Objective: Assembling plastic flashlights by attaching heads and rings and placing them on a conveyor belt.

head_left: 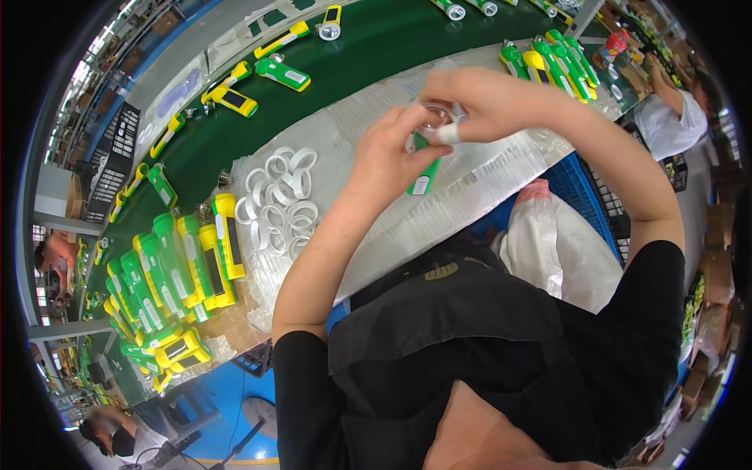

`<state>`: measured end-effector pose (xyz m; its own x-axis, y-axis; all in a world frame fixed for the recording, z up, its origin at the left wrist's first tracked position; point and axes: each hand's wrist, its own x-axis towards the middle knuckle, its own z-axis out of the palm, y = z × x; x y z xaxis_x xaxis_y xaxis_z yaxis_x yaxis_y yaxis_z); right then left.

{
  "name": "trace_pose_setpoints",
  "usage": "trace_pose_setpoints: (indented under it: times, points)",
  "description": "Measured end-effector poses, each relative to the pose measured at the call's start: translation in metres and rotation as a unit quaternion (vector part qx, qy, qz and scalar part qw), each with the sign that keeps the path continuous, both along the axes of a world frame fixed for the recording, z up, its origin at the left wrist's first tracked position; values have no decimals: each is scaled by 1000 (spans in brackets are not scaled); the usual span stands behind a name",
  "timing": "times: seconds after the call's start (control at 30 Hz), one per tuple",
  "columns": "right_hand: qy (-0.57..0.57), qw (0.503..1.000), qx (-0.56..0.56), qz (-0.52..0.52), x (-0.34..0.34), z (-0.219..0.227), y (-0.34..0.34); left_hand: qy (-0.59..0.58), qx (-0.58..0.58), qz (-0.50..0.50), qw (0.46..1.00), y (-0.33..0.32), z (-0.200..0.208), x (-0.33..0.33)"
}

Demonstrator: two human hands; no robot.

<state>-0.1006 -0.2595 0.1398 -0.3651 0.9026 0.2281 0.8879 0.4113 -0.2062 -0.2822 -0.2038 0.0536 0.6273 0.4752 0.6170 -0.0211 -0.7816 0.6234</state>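
Above the worktable, both my hands meet around the head of a green flashlight (423, 171). Its body points down toward me below my fingers. My left hand (385, 153) is closed around the flashlight near its head. My right hand (479, 106) curls over the top, its fingers closed on a pale ring (439, 111) at the flashlight's head; a white wrap covers one finger. The fingers partly hide where ring and head meet. Left of my left forearm lies a loose pile of white rings (280, 188).
Green and yellow flashlights (168, 262) stand crowded at the left, with another group (552, 64) at the right. More lie along the green belt (352, 66) beyond. A ridged pale sheet (489, 176) covers my work surface. A white sack (560, 243) and blue crate (583, 192) sit right.
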Motion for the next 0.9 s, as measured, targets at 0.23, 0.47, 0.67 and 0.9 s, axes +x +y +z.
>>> trace_pose_setpoints:
  times: [0.23,0.47,0.67,0.9]
  points:
    - [28,996,-81,29,2,8,10,12,-46,-2,999,10,3,2]
    - [48,997,45,51,6,3,-12,-77,-60,-88,991,16,7,0]
    - [109,980,85,145,-4,17,-19,177,-395,-348,832,8,27,-25]
    - [223,958,92,-156,42,-107,115,324,-73,43,942,135,-5,45]
